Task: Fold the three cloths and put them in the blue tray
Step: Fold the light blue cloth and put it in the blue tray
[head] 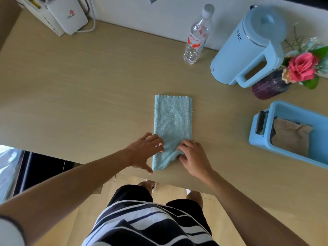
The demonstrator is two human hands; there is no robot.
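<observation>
A light blue cloth lies on the wooden table, folded into a long narrow strip that runs away from me. My left hand rests with spread fingers on the strip's near left edge. My right hand pinches the near right corner, which is bunched up under its fingers. The blue tray stands at the right edge of the table. Inside it lie a folded brown cloth and, partly hidden beneath that, a darker cloth.
At the back right stand a clear water bottle, a light blue kettle and a purple vase with flowers. White boxes with cables sit at the back left. The table's near edge is just below my hands.
</observation>
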